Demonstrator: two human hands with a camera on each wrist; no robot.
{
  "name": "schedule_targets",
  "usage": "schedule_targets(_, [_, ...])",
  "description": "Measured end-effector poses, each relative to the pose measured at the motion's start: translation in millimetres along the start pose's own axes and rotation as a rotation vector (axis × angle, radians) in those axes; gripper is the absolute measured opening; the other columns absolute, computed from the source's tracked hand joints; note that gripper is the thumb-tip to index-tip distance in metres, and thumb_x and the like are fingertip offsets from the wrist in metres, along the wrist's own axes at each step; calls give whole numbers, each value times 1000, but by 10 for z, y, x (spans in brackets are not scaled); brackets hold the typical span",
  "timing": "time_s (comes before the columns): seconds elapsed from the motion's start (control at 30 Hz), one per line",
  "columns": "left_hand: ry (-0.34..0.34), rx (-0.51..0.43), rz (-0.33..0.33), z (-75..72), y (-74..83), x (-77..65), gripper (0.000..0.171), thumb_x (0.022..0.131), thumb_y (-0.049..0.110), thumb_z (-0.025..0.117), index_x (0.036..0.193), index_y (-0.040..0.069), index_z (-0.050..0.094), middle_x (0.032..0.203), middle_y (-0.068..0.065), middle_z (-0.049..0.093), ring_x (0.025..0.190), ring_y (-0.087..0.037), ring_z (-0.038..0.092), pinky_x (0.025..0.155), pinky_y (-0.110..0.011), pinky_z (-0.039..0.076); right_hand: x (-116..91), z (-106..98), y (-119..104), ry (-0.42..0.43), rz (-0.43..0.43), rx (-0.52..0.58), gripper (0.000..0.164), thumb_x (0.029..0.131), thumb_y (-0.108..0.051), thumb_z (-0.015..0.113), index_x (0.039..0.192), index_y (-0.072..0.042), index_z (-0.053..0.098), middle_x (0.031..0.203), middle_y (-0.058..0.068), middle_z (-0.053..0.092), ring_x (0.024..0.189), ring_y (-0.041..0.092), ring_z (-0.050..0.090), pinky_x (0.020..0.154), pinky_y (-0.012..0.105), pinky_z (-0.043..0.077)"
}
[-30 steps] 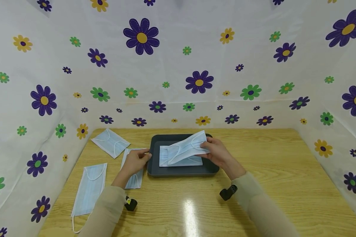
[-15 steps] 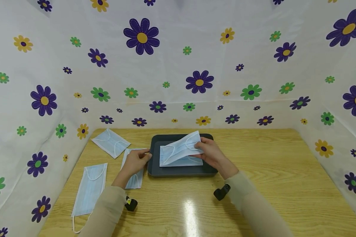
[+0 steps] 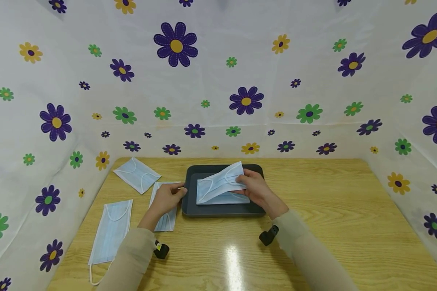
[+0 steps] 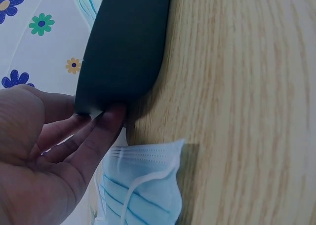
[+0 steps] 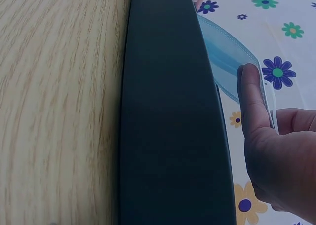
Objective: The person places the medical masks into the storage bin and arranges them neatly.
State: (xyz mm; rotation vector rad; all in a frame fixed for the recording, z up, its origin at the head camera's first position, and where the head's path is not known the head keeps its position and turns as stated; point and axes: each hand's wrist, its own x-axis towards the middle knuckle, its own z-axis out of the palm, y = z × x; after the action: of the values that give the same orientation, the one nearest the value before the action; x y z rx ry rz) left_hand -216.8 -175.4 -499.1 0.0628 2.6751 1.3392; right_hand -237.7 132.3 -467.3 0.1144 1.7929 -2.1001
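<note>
A dark grey tray (image 3: 218, 211) lies on the table, with a light blue face mask (image 3: 228, 199) flat inside it. My right hand (image 3: 256, 188) pinches a second face mask (image 3: 220, 181) between thumb and fingers at its right end. That end is raised, while the left end dips over the mask in the tray. In the right wrist view, this held mask (image 5: 227, 57) shows beyond the tray's side wall. My left hand (image 3: 166, 199) grips the tray's left end, its fingers (image 4: 114, 117) at the wall and rim in the left wrist view.
Under my left forearm and hand lies another mask (image 3: 166, 223), partly covered. Two more masks, one at the back left (image 3: 137, 174) and one at the front left (image 3: 111, 232), rest on the wooden table (image 3: 331, 210). A flowered cloth (image 3: 218, 81) stands around the back and sides.
My right hand has moved left with its mask, and the mask's left end has come down over the one in the tray. The left hand and tray stay in place.
</note>
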Motion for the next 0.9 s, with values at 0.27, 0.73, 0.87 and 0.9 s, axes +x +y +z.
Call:
schedule_targets(0.27, [3, -8, 9, 2, -4, 1, 42, 106, 20, 64, 144, 2, 64, 126, -25, 74, 108, -33, 75, 80, -36, 61, 15, 31, 18, 16, 10, -2, 51, 105, 1, 44, 155, 8, 40, 131, 21, 58, 97, 15, 72, 83, 33, 64])
schedule_targets(0.73, [1, 4, 6, 8, 5, 14, 42, 106, 20, 64, 144, 1, 64, 125, -24, 74, 106, -31, 75, 79, -34, 60, 31, 29, 49, 37, 7, -24, 49, 104, 1, 44, 152, 10, 43, 122, 17, 61, 94, 15, 72, 82, 32, 64])
schedule_targets(0.87, [2, 7, 7, 7, -1, 14, 42, 106, 20, 64, 145, 2, 63, 127, -25, 74, 108, -32, 75, 80, -36, 60, 20, 10, 67, 69, 16, -65, 48, 104, -1, 48, 150, 11, 46, 120, 16, 62, 90, 15, 71, 79, 31, 64])
schedule_targets(0.9, [2, 5, 6, 7, -4, 15, 42, 106, 20, 64, 145, 2, 63, 127, -25, 73, 108, -33, 75, 80, -36, 60, 15, 6, 71, 79, 20, -73, 47, 104, -2, 49, 150, 11, 46, 119, 16, 62, 89, 15, 71, 78, 31, 64])
